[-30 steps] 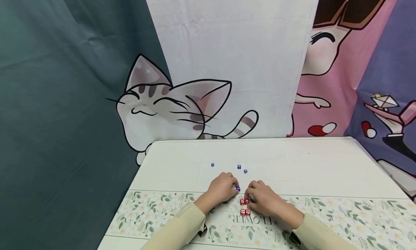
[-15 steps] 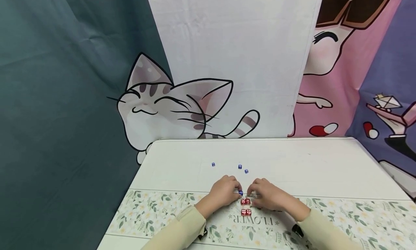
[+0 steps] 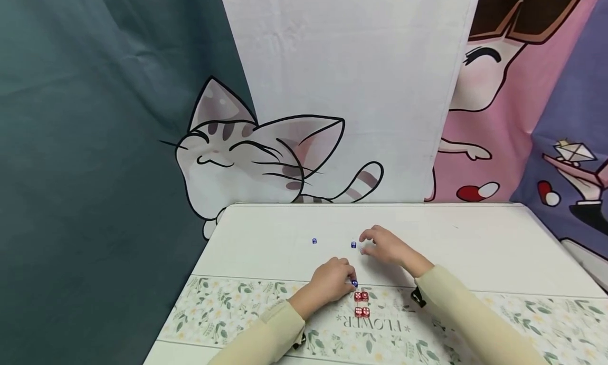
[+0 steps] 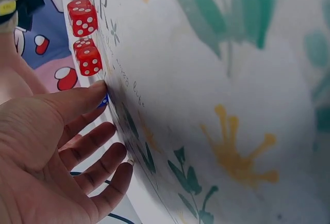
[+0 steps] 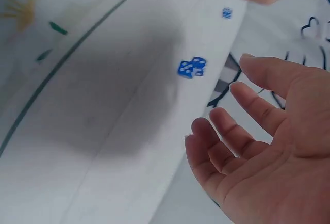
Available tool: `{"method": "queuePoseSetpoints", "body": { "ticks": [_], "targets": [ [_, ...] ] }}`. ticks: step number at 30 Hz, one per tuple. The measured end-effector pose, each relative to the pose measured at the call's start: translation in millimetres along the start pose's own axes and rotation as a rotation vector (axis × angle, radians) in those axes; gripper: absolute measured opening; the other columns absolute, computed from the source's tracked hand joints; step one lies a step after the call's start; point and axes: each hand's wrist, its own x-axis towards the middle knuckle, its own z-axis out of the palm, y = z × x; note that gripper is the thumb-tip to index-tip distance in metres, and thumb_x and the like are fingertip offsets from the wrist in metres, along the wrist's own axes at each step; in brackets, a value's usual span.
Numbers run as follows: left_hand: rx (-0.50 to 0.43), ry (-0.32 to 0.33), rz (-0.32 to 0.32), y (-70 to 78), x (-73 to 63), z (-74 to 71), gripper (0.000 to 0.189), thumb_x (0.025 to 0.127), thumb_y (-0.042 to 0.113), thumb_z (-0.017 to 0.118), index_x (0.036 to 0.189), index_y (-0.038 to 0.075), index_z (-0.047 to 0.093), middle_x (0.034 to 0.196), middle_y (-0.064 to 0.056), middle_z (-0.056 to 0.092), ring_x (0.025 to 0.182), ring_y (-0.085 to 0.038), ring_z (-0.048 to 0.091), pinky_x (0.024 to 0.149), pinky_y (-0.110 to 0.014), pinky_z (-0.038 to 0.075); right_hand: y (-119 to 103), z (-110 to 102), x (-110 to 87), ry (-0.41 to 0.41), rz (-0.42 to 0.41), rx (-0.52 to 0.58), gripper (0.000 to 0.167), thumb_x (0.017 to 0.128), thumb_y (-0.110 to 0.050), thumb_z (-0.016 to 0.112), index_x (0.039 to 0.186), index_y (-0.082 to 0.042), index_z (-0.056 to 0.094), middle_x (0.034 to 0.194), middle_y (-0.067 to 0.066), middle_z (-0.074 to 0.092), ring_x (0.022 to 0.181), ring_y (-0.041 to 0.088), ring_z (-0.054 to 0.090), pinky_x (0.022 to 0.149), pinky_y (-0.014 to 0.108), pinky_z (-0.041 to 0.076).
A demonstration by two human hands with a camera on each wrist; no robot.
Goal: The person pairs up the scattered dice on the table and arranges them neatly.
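My left hand (image 3: 331, 280) pinches a blue die (image 3: 354, 284) between thumb and forefinger, low over the floral mat. In the left wrist view only a sliver of that blue die (image 4: 104, 100) shows behind the thumb. Just nearer the body sit red dice (image 3: 361, 304) in two pairs, one behind the other. Farther off, my right hand (image 3: 386, 246) reaches over the white part of the table with fingers spread and loosely bent. A blue die (image 3: 353, 245) lies just left of its fingertips. Two blue dice (image 5: 192, 67) appear close together beyond the right fingers in the right wrist view.
Another blue die (image 3: 314, 241) lies farther left on the white tabletop (image 3: 266, 233). A floral strip (image 3: 228, 307) with the printed word FLOWER crosses the table. Behind its far edge hangs a cartoon-printed curtain (image 3: 380, 90).
My right hand has moved from beside the red dice away to the far blue dice. The left hand has shifted slightly toward the red dice, still pinching its blue die.
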Motion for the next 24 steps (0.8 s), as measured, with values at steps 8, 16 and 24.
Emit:
{"method": "queuePoseSetpoints", "body": {
  "ticks": [8, 16, 24],
  "targets": [
    [0.032, 0.019, 0.010, 3.2, 0.7, 4.7, 0.015, 0.084, 0.037, 0.083, 0.088, 0.026, 0.073, 0.085, 0.012, 0.056, 0.077, -0.007, 0.049, 0.065, -0.023, 0.043, 13.4, 21.0, 20.5, -0.019, 0.059, -0.056, 0.027, 0.088, -0.017, 0.077, 0.110, -0.005, 0.069, 0.105, 0.016, 0.062, 0.098, 0.032, 0.060, 0.087, 0.049, 0.049],
    [0.053, 0.014, 0.005, 2.6, -0.7, 2.6, 0.016, 0.084, 0.038, 0.082, 0.091, 0.026, 0.074, 0.086, 0.012, 0.057, 0.078, -0.008, 0.051, 0.067, -0.023, 0.044, 13.2, 31.4, 28.8, 0.031, 0.084, -0.114, 0.013, 0.089, -0.019, 0.077, 0.097, -0.011, 0.070, 0.102, 0.010, 0.060, 0.097, 0.030, 0.057, 0.087, 0.048, 0.048],
    [0.041, 0.006, -0.002, 0.8, 1.1, 4.0, 0.015, 0.084, 0.038, 0.082, 0.089, 0.026, 0.073, 0.086, 0.012, 0.057, 0.078, -0.007, 0.050, 0.068, -0.023, 0.044, 19.8, 26.6, 32.7, 0.007, 0.168, -0.119, 0.007, 0.088, -0.016, 0.072, 0.091, -0.012, 0.068, 0.099, 0.010, 0.058, 0.090, 0.026, 0.053, 0.081, 0.045, 0.046]
  ]
}}
